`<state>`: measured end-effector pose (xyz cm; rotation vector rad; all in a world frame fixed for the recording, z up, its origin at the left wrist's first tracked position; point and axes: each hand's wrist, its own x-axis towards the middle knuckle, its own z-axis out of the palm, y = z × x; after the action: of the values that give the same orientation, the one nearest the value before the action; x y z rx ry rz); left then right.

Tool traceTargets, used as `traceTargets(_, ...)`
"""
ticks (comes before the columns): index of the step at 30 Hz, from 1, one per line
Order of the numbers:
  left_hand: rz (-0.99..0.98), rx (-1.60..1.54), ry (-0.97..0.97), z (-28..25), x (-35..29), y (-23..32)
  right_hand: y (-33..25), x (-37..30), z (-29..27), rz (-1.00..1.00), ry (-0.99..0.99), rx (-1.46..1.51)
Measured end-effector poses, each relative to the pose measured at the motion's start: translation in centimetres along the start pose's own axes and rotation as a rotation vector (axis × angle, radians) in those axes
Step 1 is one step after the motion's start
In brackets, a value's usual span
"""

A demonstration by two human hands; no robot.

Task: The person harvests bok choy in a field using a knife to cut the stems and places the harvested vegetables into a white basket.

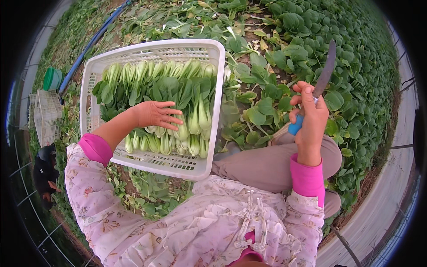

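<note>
The leafy greens lie in rows under and around the left hand, pale stems facing outward, inside a white slatted basket. Farthest off to that hand's left, I see a co-worker in dark clothes stooping low. Beyond the same hand, also to the left, are a white crate, a green bucket just beside it and a blue hose running away at a slant. The left forearm crosses the basket's rim and blocks my view of some of the greens. Between the hands, the person's bent leg comes up against the basket's near right corner. Loose leaves litter the ground past the left hand; past the right one spreads a dense bed of growing plants, with a pale path beyond its right side.

The left hand is palm down, fingers spread over the stems; I can't tell whether they touch. The right hand, well apart, curls around the blue handle of a knife, its blade pointing up and away.
</note>
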<state>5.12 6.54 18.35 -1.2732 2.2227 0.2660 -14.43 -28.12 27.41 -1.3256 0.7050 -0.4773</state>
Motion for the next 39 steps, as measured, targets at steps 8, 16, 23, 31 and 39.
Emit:
traceTargets(8,-0.391,-0.382,0.228,-2.0,-0.6,2.5,-0.2,0.7,-1.3,0.009,0.053,0.113)
traceTargets(16,-0.969,-0.635,0.600,3.2,8.6,4.0,-4.5,1.3,-5.1,-0.150,0.176,0.145)
traceTargets(23,-0.867,-0.832,0.629,7.4,13.4,3.2,-6.5,0.1,-17.7,-0.358,0.657,-0.011)
traceTargets(31,-0.871,-0.764,0.551,4.0,11.2,2.1,3.1,2.6,-24.2,0.013,0.686,-0.159)
traceTargets(39,-1.121,-0.446,0.757,-4.1,7.6,-1.5,11.7,7.6,-27.7,0.294,0.491,-0.307)
